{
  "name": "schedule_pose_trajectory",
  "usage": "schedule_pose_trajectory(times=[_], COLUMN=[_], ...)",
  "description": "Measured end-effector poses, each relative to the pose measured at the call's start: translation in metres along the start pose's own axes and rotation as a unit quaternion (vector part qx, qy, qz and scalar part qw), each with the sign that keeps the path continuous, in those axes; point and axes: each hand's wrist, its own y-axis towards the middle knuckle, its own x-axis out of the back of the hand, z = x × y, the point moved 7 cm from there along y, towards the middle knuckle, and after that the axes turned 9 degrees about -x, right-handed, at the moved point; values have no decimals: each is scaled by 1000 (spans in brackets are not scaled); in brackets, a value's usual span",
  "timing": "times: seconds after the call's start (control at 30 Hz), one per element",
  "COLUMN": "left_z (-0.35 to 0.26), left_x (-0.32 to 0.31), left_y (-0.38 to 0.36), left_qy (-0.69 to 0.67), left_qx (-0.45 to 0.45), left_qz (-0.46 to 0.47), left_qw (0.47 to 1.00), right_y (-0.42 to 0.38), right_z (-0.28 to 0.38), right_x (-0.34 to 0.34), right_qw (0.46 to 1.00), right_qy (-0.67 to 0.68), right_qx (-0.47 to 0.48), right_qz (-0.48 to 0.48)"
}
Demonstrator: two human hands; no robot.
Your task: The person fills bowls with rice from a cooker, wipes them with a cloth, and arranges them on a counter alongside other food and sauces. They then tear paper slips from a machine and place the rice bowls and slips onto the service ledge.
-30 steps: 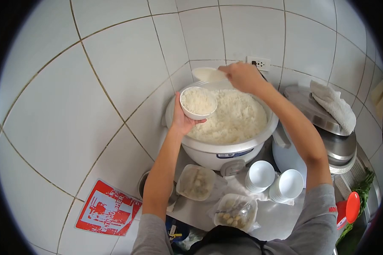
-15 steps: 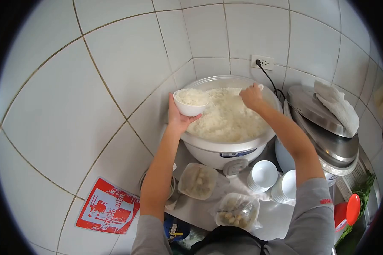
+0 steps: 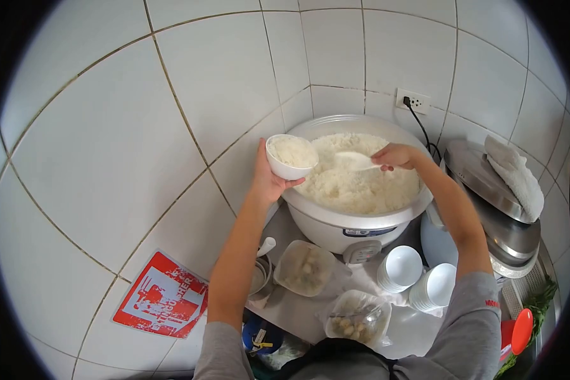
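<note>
My left hand (image 3: 270, 177) holds a white bowl (image 3: 287, 170) heaped with cooked rice (image 3: 295, 151), close to the left rim of a big white rice cooker (image 3: 316, 232). In my right hand (image 3: 396, 157) is a white rice paddle (image 3: 356, 161), gripped by its handle with the fingers closed. The paddle's flat blade lies over the mass of rice (image 3: 361, 190) inside the cooker and points left toward the bowl.
Stacks of white bowls (image 3: 403, 267) stand in front of the cooker, beside plastic containers of food (image 3: 306, 268). A metal pot (image 3: 259, 278) is at the left. On the right, steel lids (image 3: 487, 183) carry a folded towel (image 3: 514, 177). Tiled walls enclose the corner.
My right hand has turned and lowered, bringing the paddle's blade into sight, level over the rice. The whole view has shifted slightly; the left hand still holds the filled bowl.
</note>
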Motion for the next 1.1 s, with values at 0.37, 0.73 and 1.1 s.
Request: schedule_pose_trajectory(times=[0.37,0.73,1.1], left_z=[32,22,47], left_x=[-51,-78,-84], left_y=[14,16,17], left_qy=[-35,-56,-147], left_qx=[45,-23,3], left_qz=[-11,49,52], left_qw=[998,997,988], right_y=[-127,-176,-187], right_z=[157,176,174], right_x=[-49,-43,-33], right_qw=[672,619,649], right_qy=[-444,-442,-468], right_qx=[279,299,221], right_qz=[-524,-576,-557])
